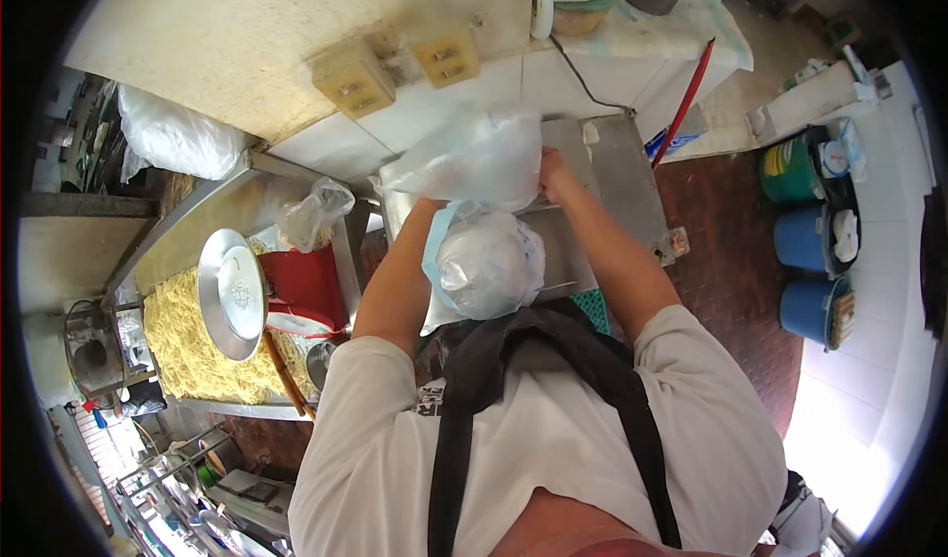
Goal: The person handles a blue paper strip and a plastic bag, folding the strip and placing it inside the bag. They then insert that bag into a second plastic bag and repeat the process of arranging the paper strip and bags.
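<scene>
A translucent plastic bag (474, 157) is spread out in front of me, above the metal counter by the wall. My right hand (555, 176) is closed on the bag's right edge. On the other side, my left hand (429, 205) is at the bag's lower left; the plastic hides its fingers, so I cannot see its grip. Between my forearms, close to my chest, lies a rounded bundle of clear plastic (491, 266) with a light blue edge. What is inside it cannot be made out.
To my left, yellow noodle-like strands (183, 335) fill a tray, with a metal scale pan (233, 295) and a red container (314, 285) over them. Wall sockets (354, 78) are ahead. A red pole (686, 103) leans at right; blue bins (812, 305) line the right wall.
</scene>
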Demonstrator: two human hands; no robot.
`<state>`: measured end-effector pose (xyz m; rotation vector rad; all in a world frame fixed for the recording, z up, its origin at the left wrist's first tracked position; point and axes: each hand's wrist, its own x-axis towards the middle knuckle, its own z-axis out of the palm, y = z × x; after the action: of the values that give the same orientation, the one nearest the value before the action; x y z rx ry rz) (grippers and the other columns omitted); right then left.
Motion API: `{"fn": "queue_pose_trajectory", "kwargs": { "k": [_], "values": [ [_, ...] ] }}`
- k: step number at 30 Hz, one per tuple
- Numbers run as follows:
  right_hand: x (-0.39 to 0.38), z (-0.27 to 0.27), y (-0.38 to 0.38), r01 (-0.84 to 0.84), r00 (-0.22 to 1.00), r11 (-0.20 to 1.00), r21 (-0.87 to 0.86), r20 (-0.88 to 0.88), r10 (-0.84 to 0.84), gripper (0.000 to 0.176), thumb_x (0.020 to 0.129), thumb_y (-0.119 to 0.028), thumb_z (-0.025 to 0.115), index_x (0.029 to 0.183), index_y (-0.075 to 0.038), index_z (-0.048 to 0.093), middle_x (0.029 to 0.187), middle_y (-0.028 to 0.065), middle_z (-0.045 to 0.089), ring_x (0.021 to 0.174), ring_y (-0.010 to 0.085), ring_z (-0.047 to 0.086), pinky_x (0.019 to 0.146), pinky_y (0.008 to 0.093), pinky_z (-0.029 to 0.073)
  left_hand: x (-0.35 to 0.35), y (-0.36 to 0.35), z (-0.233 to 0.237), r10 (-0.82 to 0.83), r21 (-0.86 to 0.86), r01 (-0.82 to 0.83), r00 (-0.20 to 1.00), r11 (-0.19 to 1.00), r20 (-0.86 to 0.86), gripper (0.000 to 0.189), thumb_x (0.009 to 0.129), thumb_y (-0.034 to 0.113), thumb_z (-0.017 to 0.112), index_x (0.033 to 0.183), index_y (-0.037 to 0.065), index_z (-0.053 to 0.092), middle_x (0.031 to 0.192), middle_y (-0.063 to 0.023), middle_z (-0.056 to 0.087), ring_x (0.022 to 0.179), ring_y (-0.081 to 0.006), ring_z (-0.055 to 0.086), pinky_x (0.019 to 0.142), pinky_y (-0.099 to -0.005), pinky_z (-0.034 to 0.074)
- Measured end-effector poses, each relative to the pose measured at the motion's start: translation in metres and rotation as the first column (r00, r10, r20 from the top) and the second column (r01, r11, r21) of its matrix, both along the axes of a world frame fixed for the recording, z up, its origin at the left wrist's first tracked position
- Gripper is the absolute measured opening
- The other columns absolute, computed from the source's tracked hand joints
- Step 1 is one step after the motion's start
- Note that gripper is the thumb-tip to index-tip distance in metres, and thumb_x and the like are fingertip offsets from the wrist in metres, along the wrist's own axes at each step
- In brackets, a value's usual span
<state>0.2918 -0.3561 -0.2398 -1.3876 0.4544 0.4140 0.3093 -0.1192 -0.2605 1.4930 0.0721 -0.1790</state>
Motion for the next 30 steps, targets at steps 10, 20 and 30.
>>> {"fn": "queue_pose_trajectory", "kwargs": {
  "k": [10, 20, 30],
  "values": [
    [0.01, -0.009, 0.014, 0.049, 0.976, 0.999, 0.024, -0.214, -0.043, 0.03, 0.097, -0.023, 0.055, 0.114, -0.003, 0.068, 0.1, 0.01, 0.07, 0.081, 0.0201, 0.067, 0.063, 0.0367, 0.055, 0.001, 0.0, -0.005, -0.002, 0.148, -0.003, 0.999, 0.989, 0.035, 0.033, 0.098, 0.024, 0.055, 0.127, 0.008, 0.058, 0.118, -0.0081, 0.065, 0.103, -0.0201, 0.065, 0.087, -0.0352, 0.054],
    [0.013, -0.087, 0.012, 0.025, 0.915, 0.935, -0.354, 0.385, 0.121, 0.033, 0.099, -0.02, 0.048, 0.115, 0.002, 0.066, 0.097, 0.0157, 0.071, 0.085, 0.0238, 0.068, 0.072, 0.0398, 0.056, 0.012, -0.005, -0.004, -0.017, 0.31, -0.009, 0.996, 0.951, 0.084, 0.032, 0.097, 0.023, 0.055, 0.125, 0.008, 0.059, 0.117, -0.0079, 0.066, 0.102, -0.0191, 0.065, 0.086, -0.0339, 0.054],
    [0.001, 0.007, 0.025, 0.04, 0.976, 0.995, 0.087, -0.215, -0.021, 0.042, 0.096, -0.033, 0.056, 0.12, 0.001, 0.064, 0.109, 0.0178, 0.069, 0.086, 0.0311, 0.07, 0.072, 0.0442, 0.057, 0.011, 0.001, -0.008, -0.032, 0.362, 0.003, 0.997, 0.932, 0.075, 0.031, 0.096, 0.022, 0.056, 0.123, 0.007, 0.06, 0.116, -0.0077, 0.066, 0.101, -0.0182, 0.065, 0.084, -0.0326, 0.053]
  ]
}}
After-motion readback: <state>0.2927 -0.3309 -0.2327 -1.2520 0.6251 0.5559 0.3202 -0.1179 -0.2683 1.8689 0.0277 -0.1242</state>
